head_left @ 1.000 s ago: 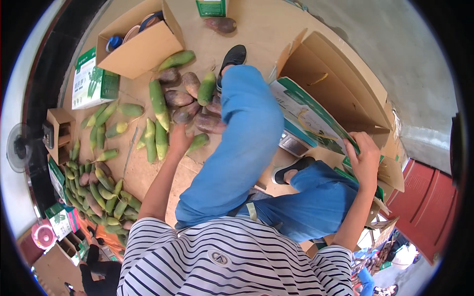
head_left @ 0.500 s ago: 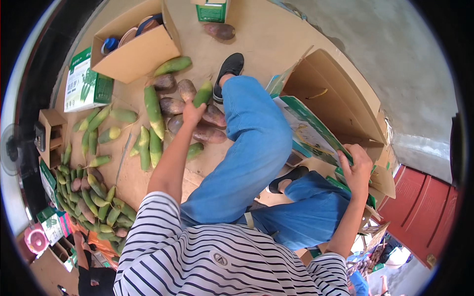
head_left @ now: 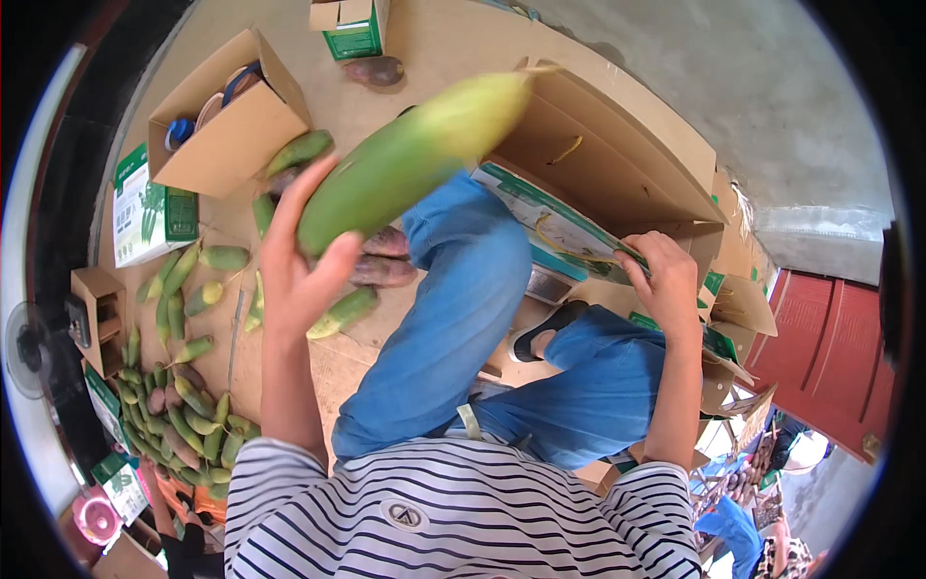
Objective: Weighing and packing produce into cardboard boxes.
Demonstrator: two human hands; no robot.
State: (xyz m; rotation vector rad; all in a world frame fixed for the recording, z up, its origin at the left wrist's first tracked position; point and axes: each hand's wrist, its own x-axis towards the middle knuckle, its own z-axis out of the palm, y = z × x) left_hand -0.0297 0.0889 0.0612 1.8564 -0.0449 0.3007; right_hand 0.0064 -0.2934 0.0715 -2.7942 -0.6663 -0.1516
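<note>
A large green radish [head_left: 400, 159], paling to yellow at its tip, is held up close to the camera. My left hand [head_left: 299, 256] grips its thick end between thumb and fingers, and the tip points toward the open cardboard box [head_left: 617, 145] at the right. My right hand [head_left: 664, 275] is closed on the upper edge of that box's green-and-white printed near side [head_left: 555, 217]. Under my left hand, purple radishes [head_left: 386, 270] and another green radish [head_left: 345, 311] lie on the floor, partly hidden by hand and knee.
A carton with loose items [head_left: 236, 130] and a white-and-green box [head_left: 145, 212] stand at the far left. Below them lies a big heap of radishes [head_left: 183, 425]. One purple radish [head_left: 374, 70] rests near a small green box [head_left: 355, 34]. A red door [head_left: 820, 347] is at the right.
My left hand has lifted the green radish off the floor, up toward the camera and rightward. My right hand has stayed on the box edge. The whole view has shifted slightly.
</note>
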